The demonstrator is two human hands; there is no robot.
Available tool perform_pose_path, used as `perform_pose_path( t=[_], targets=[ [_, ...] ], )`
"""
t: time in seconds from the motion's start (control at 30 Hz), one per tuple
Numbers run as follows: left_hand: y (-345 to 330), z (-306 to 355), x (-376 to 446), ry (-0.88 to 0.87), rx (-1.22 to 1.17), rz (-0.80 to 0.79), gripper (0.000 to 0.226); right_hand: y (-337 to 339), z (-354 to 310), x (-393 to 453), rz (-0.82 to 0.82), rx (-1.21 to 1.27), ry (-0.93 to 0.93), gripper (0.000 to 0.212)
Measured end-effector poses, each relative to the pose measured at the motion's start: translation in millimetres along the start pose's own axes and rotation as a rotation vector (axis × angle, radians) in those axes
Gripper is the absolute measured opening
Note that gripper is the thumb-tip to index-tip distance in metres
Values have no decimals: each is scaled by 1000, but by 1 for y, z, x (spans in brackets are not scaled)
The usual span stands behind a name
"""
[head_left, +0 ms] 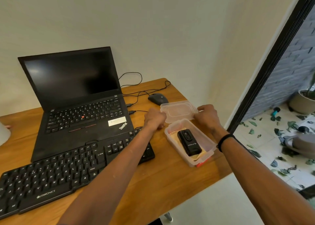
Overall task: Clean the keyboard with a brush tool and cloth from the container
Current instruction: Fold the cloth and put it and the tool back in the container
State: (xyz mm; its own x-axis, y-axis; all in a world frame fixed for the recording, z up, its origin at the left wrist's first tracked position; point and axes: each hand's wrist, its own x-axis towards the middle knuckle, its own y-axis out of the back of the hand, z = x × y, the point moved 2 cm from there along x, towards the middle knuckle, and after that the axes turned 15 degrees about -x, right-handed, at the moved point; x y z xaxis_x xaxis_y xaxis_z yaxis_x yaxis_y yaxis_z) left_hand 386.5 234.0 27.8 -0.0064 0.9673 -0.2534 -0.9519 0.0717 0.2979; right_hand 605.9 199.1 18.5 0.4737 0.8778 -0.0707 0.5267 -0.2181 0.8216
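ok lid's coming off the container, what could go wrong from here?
1. The container sits close to the table edge on the right; a tug on it could slide it off.
2. Both hands, left hand and right hand, hold the lid above the mouse and its cable; setting the lid down there could snag them.
3. The left forearm crosses the keyboard and could press keys.

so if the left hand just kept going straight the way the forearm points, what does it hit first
Probably the mouse. The left hand grips the clear lid's left edge, and its line runs up-right toward it, though depth is unclear.
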Motion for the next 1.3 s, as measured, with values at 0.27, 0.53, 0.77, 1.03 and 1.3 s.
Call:
perform_pose_path(
  t=[0.27,0.53,0.77,1.03,1.3],
  targets=[
    [9,18,-19,-3,-491,-114,58,49,4,-50,272,368,236,35],
    [14,19,-39,-42,-432,-249,65,72,38,-148,456,-58,662,26],
    [1,-1,-47,-287,-162,-241,34,36,64,-178,434,-220,664,35],
    [-11,-8,-47,-315,-138,-157,30,27,60,-187,368,-341,538,43],
    [-15,-12,-43,-213,-266,-142,17,19,57,-193,434,-28,380,28]
  ],
)
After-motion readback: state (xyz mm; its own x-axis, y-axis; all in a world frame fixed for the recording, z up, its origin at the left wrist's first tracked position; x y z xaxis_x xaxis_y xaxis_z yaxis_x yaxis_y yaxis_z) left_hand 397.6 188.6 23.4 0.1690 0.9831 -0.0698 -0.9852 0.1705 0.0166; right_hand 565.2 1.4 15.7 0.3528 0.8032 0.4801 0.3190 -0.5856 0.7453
